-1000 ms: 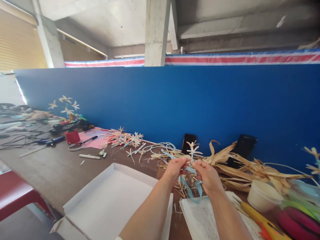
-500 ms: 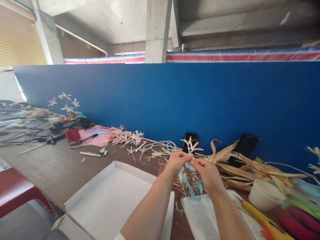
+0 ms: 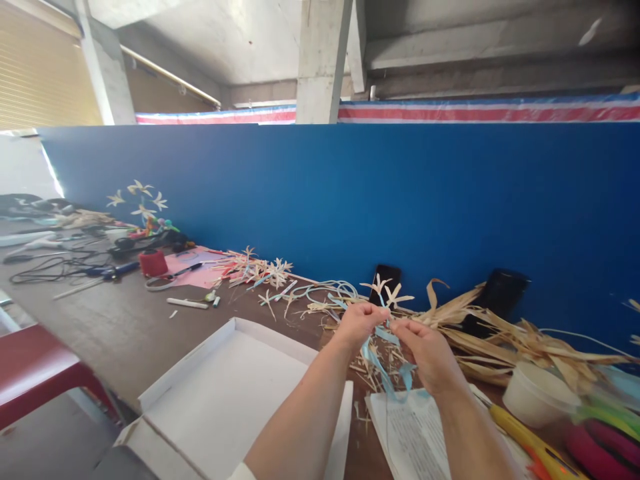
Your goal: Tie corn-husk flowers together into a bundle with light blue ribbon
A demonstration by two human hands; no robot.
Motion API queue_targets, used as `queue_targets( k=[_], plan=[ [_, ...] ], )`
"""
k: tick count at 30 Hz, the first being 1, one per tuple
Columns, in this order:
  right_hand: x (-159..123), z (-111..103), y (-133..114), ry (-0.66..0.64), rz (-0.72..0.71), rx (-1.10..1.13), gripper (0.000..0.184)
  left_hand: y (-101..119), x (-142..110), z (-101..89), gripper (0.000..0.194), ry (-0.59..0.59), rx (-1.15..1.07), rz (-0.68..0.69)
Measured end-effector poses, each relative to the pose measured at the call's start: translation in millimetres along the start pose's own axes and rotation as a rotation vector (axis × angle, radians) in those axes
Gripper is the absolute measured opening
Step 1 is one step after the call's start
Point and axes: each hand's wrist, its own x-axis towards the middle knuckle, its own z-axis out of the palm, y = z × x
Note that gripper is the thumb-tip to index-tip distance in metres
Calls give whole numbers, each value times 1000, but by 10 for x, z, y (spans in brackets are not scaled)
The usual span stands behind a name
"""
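Observation:
My left hand and my right hand meet above the brown table, both pinched on a small straw flower with pale pointed petals. A light blue ribbon runs from between my fingers and hangs down in loops toward a printed sheet of paper. The flower stands upright above my fingertips. Dried husk strips lie just behind my hands.
A shallow white cardboard tray lies at the front left. Finished straw flowers, a red spool, cables, a white cup, a yellow cutter and two dark phones sit along a blue partition. A red chair stands left.
Both hands have stayed together on the flower, working the ribbon; the flower has turned and shifted slightly right. The view has panned a little to the left.

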Motion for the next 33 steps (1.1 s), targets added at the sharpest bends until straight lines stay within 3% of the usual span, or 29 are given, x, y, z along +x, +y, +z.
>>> queue_targets(
  k=[4,8,18,33],
  plan=[
    [-5,-64,6,10,-18,-115,26,16,-16,20,32,40,92,21],
    [-28,-97,19,-52,29,-58,25,21,-23,20,29,48,143,30],
    [-65,-96,-19,-40,92,103,25,15,-35,7,25,53,234,69],
    [-44,-102,10,-13,75,7,28,58,-60,13,25,29,275,60]
  ],
)
